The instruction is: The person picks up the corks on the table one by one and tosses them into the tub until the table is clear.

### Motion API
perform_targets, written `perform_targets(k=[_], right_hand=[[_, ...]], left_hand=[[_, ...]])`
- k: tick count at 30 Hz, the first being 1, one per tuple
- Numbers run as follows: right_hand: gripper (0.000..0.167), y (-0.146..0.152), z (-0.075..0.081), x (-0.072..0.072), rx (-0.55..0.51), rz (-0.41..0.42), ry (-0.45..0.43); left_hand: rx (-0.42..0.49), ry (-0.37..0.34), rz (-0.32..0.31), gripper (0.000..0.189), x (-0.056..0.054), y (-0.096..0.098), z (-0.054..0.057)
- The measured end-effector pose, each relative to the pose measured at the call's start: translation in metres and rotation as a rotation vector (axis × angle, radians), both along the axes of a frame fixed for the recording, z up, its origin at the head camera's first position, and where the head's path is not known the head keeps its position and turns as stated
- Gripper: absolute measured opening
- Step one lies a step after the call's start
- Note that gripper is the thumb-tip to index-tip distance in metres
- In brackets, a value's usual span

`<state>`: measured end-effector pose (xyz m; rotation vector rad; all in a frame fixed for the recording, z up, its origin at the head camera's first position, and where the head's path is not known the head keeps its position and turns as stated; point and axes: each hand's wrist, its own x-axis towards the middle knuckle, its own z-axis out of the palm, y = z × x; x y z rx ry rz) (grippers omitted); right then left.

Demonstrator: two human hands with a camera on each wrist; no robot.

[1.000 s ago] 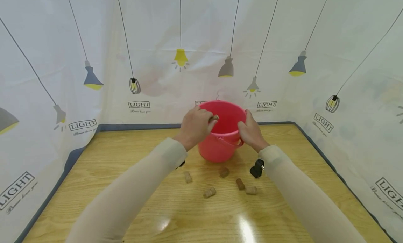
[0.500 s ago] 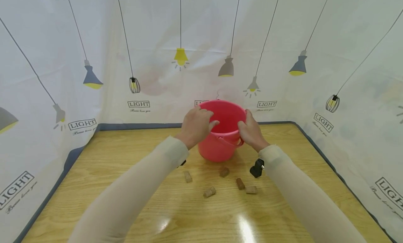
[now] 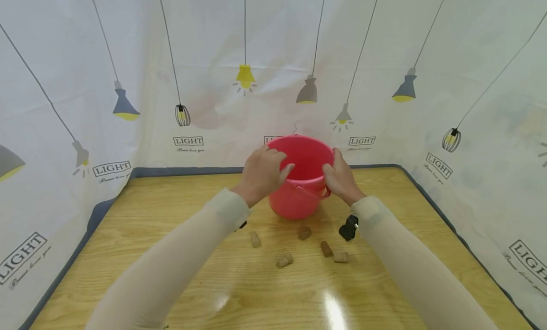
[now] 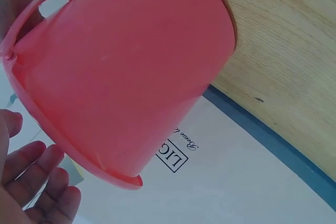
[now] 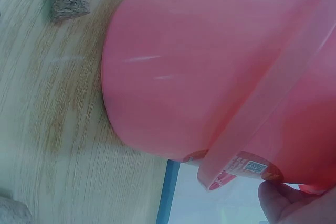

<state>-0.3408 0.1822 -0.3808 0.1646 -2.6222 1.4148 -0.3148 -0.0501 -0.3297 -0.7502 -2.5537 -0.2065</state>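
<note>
A pink bucket with a hanging handle stands on the wooden table, and its mouth leans slightly toward me. My right hand grips the bucket's right rim, thumb on the near side. Over the left part of the rim is my left hand, its fingers loosely bent. The left wrist view shows those fingers holding nothing, close to the rim. Several corks lie in front of the bucket, among them a reddish-brown cork and a pale cork. The bucket's bottom inside is hidden.
A white cloth backdrop printed with lamps encloses the table on the back and both sides. Its dark blue lower border runs along the tabletop. Beside my right wrist hangs a small black device.
One second ago my left hand pinched a cork over the bucket; half a second ago the fingers had let it go. The left hand has since drawn slightly left. My right hand stays put.
</note>
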Motion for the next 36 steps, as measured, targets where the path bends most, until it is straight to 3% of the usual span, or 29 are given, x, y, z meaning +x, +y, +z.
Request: perform_targets(k=[8, 19, 36], right_hand=[[0.070, 0.000, -0.001, 0.000, 0.009, -0.006, 0.004], [0.070, -0.001, 0.001, 0.001, 0.006, -0.009, 0.003], [0.069, -0.001, 0.000, 0.000, -0.003, -0.004, 0.009]], left_hand=[[0.015, 0.065, -0.045, 0.031, 0.008, -0.007, 0.002], [0.059, 0.092, -0.058, 0.031, 0.016, -0.021, 0.004], [0.061, 0.141, -0.069, 0.026, 0.024, -0.045, -0.011]])
